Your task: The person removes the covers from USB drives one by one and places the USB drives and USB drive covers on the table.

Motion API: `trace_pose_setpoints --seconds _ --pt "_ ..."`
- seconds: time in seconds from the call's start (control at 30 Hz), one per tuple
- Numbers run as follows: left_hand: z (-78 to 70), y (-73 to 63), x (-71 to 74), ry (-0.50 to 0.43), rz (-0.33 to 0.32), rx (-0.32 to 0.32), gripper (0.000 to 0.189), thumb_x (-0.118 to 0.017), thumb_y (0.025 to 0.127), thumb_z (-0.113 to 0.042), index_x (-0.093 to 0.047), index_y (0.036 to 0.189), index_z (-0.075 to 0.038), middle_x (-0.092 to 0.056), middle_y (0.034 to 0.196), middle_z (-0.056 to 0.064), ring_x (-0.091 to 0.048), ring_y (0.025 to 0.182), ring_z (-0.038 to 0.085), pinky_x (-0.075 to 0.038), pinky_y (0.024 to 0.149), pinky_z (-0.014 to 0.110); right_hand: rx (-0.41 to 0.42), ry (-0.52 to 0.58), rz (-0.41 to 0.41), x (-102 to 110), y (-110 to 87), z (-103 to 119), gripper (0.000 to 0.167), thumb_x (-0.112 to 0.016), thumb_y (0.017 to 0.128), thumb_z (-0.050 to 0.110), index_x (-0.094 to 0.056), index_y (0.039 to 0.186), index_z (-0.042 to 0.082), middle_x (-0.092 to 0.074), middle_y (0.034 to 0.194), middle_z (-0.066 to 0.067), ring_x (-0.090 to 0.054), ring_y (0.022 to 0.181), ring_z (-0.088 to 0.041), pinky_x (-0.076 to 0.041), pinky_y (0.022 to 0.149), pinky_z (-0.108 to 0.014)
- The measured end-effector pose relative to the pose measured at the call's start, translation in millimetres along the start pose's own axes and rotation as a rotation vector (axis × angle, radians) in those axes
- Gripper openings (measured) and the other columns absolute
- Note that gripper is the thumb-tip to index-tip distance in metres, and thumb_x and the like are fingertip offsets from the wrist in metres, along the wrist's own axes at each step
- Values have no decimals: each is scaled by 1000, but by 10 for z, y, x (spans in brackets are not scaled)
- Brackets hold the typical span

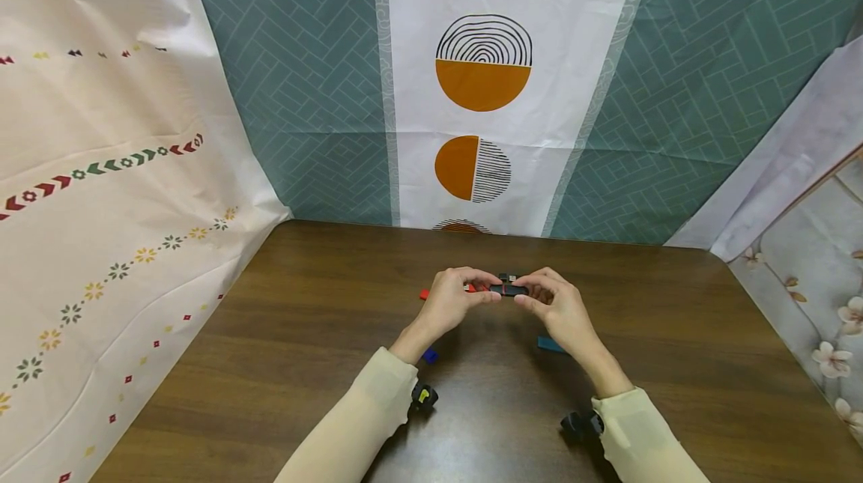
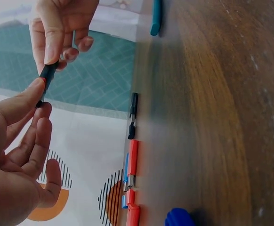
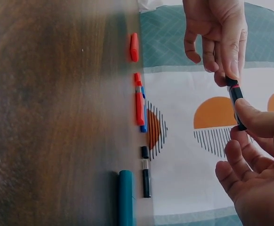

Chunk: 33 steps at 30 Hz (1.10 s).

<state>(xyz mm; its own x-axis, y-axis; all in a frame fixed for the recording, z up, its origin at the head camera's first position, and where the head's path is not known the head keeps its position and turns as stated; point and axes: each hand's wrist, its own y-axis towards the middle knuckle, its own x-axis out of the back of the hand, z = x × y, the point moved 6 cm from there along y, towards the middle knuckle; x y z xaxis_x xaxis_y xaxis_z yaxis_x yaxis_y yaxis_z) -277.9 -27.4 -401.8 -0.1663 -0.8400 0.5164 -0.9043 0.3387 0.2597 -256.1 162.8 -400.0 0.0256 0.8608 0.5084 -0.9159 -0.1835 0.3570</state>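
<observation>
Both hands are raised over the table and meet at a small black USB flash drive point(image 1: 509, 290) with a thin red band. My left hand point(image 1: 450, 297) pinches its left end between thumb and fingertips. At the other end, the thumb and fingers of my right hand point(image 1: 558, 305) pinch it too. In the right wrist view the stick point(image 3: 237, 104) tilts between the two thumbs, its red band close to the left thumb. Behind it on the table lies another black flash drive point(image 3: 146, 181), its metal plug showing beside a black cap point(image 3: 144, 152).
A red flash drive point(image 3: 140, 109) with a bare metal plug lies alongside a blue one point(image 2: 126, 167). Farther left is another red piece point(image 3: 134, 47). A teal stick point(image 1: 550, 344) lies near the right forearm, a dark blue piece point(image 1: 430, 356) by the left wrist. Patterned cloth point(image 1: 323, 93) hangs behind.
</observation>
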Motion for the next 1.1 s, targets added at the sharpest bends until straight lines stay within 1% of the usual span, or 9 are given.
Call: trace_pose_setpoints --seconds 0.1,0.3,0.5,0.7,0.77,0.87,0.97,1.0,1.1 --pt "2 -8 1 3 -2 1 22 -82 90 -25 -82 110 -16 -75 103 -2 -64 88 13 -51 70 25 8 -1 -1 -5 -2 -7 18 -78 93 5 -77 110 5 -61 98 -15 -52 74 -19 -44 64 -26" --pt "-1 -16 6 -10 1 11 22 -82 90 -25 -82 110 -16 -76 111 3 -64 87 15 -52 70 25 10 -1 2 -9 -1 -12 18 -79 93 8 -77 111 6 -62 97 -11 -52 74 -18 -45 64 -26" --pt "4 -15 10 -6 -3 9 21 -81 90 -25 -82 110 -17 -76 113 0 -63 84 16 -52 68 24 12 1 0 -11 3 -10 18 -79 93 9 -77 111 6 -61 96 -7 -52 74 -18 -44 64 -26" --pt "1 -6 2 -10 -6 -1 20 -81 91 -25 -82 109 -17 -76 108 -1 -64 85 23 -50 66 23 19 11 -8 4 6 -14 18 -79 93 9 -77 110 6 -61 96 -7 -52 73 -17 -44 64 -25" --pt "-3 -5 2 -11 -7 -2 20 -81 91 -24 -82 110 -17 -76 106 -1 -64 86 24 -50 66 23 13 14 -6 13 0 34 18 -78 93 7 -77 111 3 -61 96 -10 -51 74 -18 -44 64 -26" --pt "7 -9 -1 -16 -8 2 20 -81 91 -24 -82 110 -17 -76 104 -1 -64 84 26 -49 64 23 -3 2 2 7 7 34 20 -78 93 4 -76 112 0 -61 98 -12 -51 74 -19 -43 64 -25" --pt "24 -13 -12 -16 -5 6 20 -81 91 -25 -82 110 -17 -76 103 -2 -64 82 25 -49 63 23 -10 -2 9 8 5 31 21 -78 92 4 -76 113 0 -61 98 -13 -51 74 -19 -43 64 -25" --pt "30 -12 -16 -15 -5 6 20 -81 91 -25 -82 110 -18 -76 103 -2 -64 82 24 -49 63 23 -3 -3 9 6 10 -12 21 -79 92 5 -76 113 1 -61 98 -12 -50 74 -18 -43 64 -25" --pt "36 -12 -25 -11 -5 3 21 -81 90 -25 -82 110 -18 -75 101 -4 -64 83 21 -50 64 23 1 12 16 16 0 -20 21 -80 92 10 -77 112 4 -61 97 -9 -51 74 -18 -43 64 -26"
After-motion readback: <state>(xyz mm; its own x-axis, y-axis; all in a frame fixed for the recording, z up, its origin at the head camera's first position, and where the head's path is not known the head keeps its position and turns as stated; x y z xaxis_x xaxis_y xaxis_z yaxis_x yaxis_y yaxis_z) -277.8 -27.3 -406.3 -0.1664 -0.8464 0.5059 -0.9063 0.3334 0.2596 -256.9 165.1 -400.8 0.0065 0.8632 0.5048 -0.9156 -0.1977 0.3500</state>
